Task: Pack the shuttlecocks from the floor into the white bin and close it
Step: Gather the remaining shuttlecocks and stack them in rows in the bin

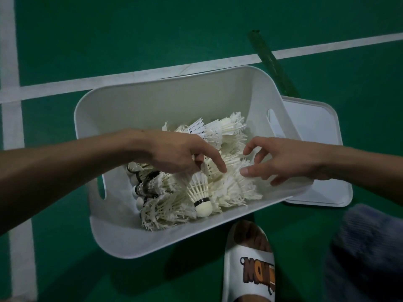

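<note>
Many shuttlecocks (pixel 200 188) fill the bin (pixel 152 101), mid-frame on the green floor (pixel 109 40); the lower ones are hidden. The left hand (pixel 181 153) hangs over them, fingers curled, index out; whether it pinches one cannot be told. The right hand (pixel 281 158) hovers slack, fingers spread, holding nothing. The lid (pixel 316 131), at right, lies partly under the bin. The slipper (pixel 234 269), at the bottom edge, bears upside-down brown lettering, not legible.
</note>
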{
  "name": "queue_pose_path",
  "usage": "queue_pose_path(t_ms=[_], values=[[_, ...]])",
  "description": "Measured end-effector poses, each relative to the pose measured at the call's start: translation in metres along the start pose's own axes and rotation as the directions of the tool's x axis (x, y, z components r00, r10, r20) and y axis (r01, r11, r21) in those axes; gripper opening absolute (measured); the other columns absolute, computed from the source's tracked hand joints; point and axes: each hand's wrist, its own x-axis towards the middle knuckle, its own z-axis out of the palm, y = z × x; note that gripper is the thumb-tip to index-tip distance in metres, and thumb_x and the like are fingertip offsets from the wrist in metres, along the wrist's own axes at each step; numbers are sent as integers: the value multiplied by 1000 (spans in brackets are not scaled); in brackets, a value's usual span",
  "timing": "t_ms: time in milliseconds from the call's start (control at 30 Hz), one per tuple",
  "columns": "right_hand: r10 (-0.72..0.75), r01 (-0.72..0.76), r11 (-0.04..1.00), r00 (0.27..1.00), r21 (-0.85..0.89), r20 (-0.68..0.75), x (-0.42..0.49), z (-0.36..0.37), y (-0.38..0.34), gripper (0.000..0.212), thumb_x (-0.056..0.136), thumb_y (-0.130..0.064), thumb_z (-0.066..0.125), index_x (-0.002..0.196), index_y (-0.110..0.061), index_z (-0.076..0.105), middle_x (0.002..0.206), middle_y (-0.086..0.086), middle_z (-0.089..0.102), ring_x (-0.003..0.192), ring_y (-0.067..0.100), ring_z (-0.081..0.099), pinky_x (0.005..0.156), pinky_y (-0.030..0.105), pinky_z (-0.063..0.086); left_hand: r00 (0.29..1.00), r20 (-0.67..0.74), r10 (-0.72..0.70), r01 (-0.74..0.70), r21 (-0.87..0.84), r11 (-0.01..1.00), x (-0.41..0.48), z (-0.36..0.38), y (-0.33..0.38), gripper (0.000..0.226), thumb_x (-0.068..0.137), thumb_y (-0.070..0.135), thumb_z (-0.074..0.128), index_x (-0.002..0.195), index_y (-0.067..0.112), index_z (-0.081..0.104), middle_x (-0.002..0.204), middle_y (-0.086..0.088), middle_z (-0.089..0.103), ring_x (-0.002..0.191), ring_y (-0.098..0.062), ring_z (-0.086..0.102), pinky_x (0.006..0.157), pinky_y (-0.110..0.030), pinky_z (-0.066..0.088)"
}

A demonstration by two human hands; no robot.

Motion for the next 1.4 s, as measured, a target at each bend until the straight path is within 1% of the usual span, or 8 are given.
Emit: queue_pose_path(t_ms=[233,333,567,867,1000,1100,1300,1400], values=[[79,-77,996,996,50,-41,7,2,1,48,90,-60,42,124,-27,50,131,5,51,95,27,62,77,38,58,1000,9,-23,23,-48,999,-1,-3,1,51,94,2,48,123,43,55,100,-3,57,83,-16,59,71,-29,55],[19,-6,990,996,141,-92,14,4,4,33,96,-45,48,112,-19,59,114,7,59,86,20,62,72,32,57,998,37,-53,57,-101,993,0,-8,3,54,92,-3,48,126,38,54,98,-6,55,76,-12,55,61,-19,49],[-102,191,917,961,350,-256,30,5,-2,10,91,-5,58,85,-11,62,100,18,65,75,17,59,87,37,56,998,17,-62,64,-123,990,0,-12,3,53,90,-4,49,125,35,56,100,-11,57,79,-15,56,69,-28,51],[-120,220,825,968,521,-218,36,7,0,3,93,-16,59,91,-16,60,117,15,64,81,19,57,77,30,53,884,-462,-73,-129,-391,911,-3,-35,-4,27,90,-2,56,105,18,64,96,-5,66,80,-17,66,71,-34,58],[-177,272,765,960,584,-216,29,1,3,38,73,-39,74,104,-22,59,110,5,69,91,26,63,90,43,54,822,-568,-34,-178,-314,933,9,-21,3,20,89,4,61,101,19,64,96,-2,66,82,-22,68,70,-30,59],[-253,338,825,937,453,-239,25,2,0,62,65,-28,80,121,-27,54,107,2,70,93,20,69,89,44,55,803,-595,-13,-196,-285,938,19,-9,11,16,90,9,62,101,20,63,95,2,65,81,-19,69,65,-22,57],[-282,379,890,894,252,-348,24,4,-2,51,76,-13,79,120,-22,54,102,6,67,85,22,71,77,47,59,827,-560,40,-210,-243,947,29,-1,26,29,89,21,64,116,24,55,106,4,67,91,-10,67,80,-31,57],[-226,349,883,903,315,-365,26,3,2,61,81,-10,75,127,-33,42,104,12,63,88,32,69,79,49,58,727,-682,85,-117,-1,993,26,3,24,42,87,34,63,125,31,45,116,5,51,101,-8,55,89,-33,52]])
